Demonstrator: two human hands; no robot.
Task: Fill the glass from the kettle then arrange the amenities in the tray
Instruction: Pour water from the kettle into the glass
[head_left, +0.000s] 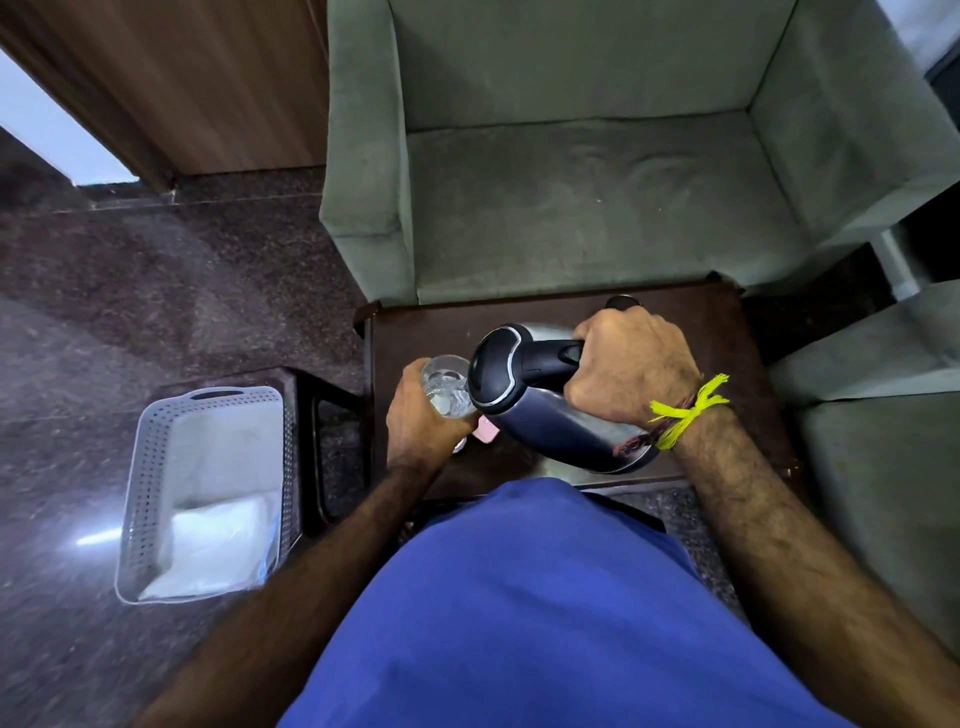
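We stand over a small dark wooden table (701, 332) pushed against a grey-green armchair (571, 208), with speckled stone floor to our left.

Our right hand (631, 371) is wrapped tight around the black handle of the kettle (524, 395), a yellow thread (685, 410) knotted at that wrist. The kettle is tipped well over, its long axis running from the base under our right wrist across to the lidded top and spout on the left. Our left hand (423, 415) is closed around the glass (447, 387), holding it just above the table with its mouth touching or nearly touching the spout. Water already shows inside, churned up, so we judge the pour to be under way and the glass partly full; how full, we cannot tell.

A small pink item (487, 429) peeks out below the glass, mostly hidden. A dark round object (622, 301) sits at the table's far edge, behind our right hand.

Further left, well apart from both hands, the white perforated tray (150, 467) rests beside the table on a lower surface, a clear plastic packet (218, 545) lying in its near end. The tray lies off to the left, so our left hand is the nearer one for reaching it, once it has set the glass down.
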